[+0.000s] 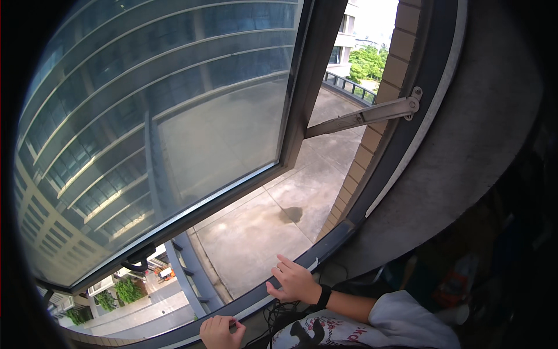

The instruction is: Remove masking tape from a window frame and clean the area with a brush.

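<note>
My left hand (217,333) is at the lower edge of the view by the dark window frame (343,235), its fingers curled in toward the thumb. A small dark spot shows between them, too small to name. To the right and a little farther off, my right hand (295,283) reaches over the frame's lower rail with fingers apart and nothing in them. A black band (324,296) circles that wrist. Beyond both hands, the glazed window sash (232,139) stands swung outward, with a black handle (138,265) on its lower rail.
A metal stay arm (372,115) links the sash to the right side of the frame. Outside lie a paved terrace (261,232), a tiled wall edge (363,157) and a drop to a street with trees (128,291). Black cables (272,317) hang between my hands.
</note>
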Demonstrator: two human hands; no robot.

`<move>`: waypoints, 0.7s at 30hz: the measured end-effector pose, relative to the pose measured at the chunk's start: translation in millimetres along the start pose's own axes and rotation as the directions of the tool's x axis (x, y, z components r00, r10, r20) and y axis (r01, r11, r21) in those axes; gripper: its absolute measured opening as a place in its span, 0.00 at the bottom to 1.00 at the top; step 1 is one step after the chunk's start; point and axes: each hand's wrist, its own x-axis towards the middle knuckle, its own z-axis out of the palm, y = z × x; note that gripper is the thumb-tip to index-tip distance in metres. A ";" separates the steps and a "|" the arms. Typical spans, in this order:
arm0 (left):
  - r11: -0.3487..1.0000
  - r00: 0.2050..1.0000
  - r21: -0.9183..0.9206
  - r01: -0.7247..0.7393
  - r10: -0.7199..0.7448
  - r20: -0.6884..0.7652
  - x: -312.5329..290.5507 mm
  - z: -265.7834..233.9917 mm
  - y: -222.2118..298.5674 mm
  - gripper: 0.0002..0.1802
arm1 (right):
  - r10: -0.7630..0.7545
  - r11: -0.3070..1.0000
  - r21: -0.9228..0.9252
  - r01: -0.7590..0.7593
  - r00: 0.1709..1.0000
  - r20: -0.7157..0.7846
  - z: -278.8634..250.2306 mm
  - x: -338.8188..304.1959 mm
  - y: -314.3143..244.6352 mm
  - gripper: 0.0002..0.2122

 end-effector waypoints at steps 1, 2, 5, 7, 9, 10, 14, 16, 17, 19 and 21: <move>0.999 1.000 0.041 -0.022 0.023 -0.009 1.4 0.3 0.2 0.07 | -0.007 1.000 -0.007 0.007 1.000 -0.013 2.6 0.6 1.0 0.13; 0.996 0.999 0.082 -0.035 0.036 -0.013 0.3 0.6 1.6 0.11 | -0.016 1.000 0.006 0.016 1.000 0.002 2.9 0.0 0.7 0.13; 0.964 0.987 0.210 -0.160 0.162 0.006 -2.2 19.0 -3.0 0.06 | -0.015 0.999 -0.033 0.014 0.999 -0.028 4.7 -1.6 5.3 0.14; 0.945 0.979 0.256 -0.203 0.190 0.075 -4.0 19.1 -0.7 0.07 | -0.022 0.999 -0.036 0.021 0.999 -0.043 7.7 -2.0 6.1 0.16; 0.901 0.967 0.354 -0.250 0.214 0.137 -2.4 23.7 1.7 0.07 | -0.034 0.999 -0.025 0.033 0.999 -0.037 6.7 -1.1 9.1 0.17; 0.860 0.960 0.429 -0.275 0.220 0.173 -3.6 27.1 2.3 0.08 | -0.039 0.999 -0.017 0.038 0.999 -0.028 5.7 -1.4 9.6 0.16; 0.732 0.934 0.588 -0.344 0.207 0.290 4.0 27.1 15.8 0.03 | -0.011 0.999 0.038 0.011 1.000 -0.013 4.7 -1.1 10.5 0.18; 0.654 0.931 0.668 -0.355 0.179 0.319 3.6 30.2 23.7 0.03 | -0.008 0.999 0.044 0.008 1.000 -0.004 5.7 -1.7 10.9 0.18; 0.564 0.928 0.741 -0.364 0.155 0.338 2.5 31.9 27.9 0.03 | -0.010 0.999 0.043 0.011 1.000 -0.004 5.5 -1.7 11.0 0.18; 0.467 0.930 0.806 -0.364 0.131 0.344 -0.1 40.6 33.3 0.03 | -0.011 0.998 0.069 0.011 1.000 0.000 3.3 -2.0 10.1 0.18; 0.323 0.929 0.871 -0.370 0.096 0.358 2.0 47.1 37.2 0.04 | -0.017 0.995 0.094 0.019 1.000 -0.016 2.2 -2.6 11.9 0.18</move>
